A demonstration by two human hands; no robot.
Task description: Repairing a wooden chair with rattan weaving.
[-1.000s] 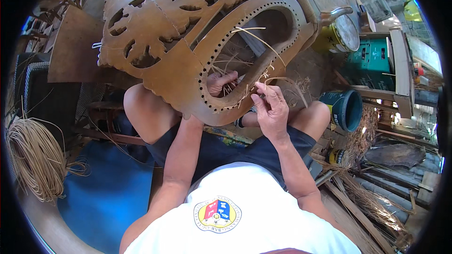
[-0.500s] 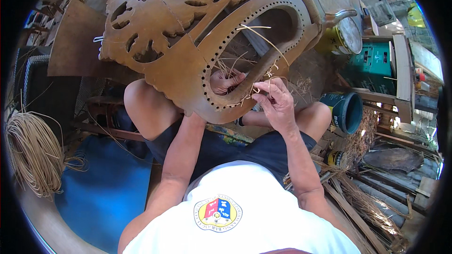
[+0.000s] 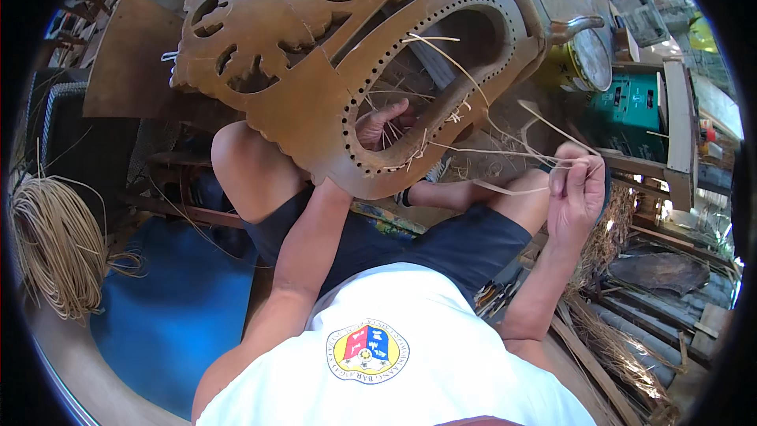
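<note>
I'm looking down over a carved wooden chair frame (image 3: 315, 71) propped across the knees, and everything here sits around it. My left hand (image 3: 384, 122) is tucked in behind the frame's oval opening, showing through the gap with its fingers curled; whether it actually pinches a strand back there, I cannot tell. My right hand (image 3: 577, 189) is out to the right of the frame, well clear of the wood, fingers pinched shut on a thin cane strip (image 3: 505, 154) and drawing it taut. That strip runs from the fingertips back to the lower right rim of the oval, where it meets the row of small drilled holes (image 3: 359, 170); a few loose ends stick out of the rim there, and one more strand arcs up across the opening. Left of the frame, a big coil of cane (image 3: 55, 248) lies by a blue mat (image 3: 169, 315). To the right of the frame stands a green box (image 3: 635, 110), and just above that corner a yellow tin (image 3: 579, 63) leans in.
</note>
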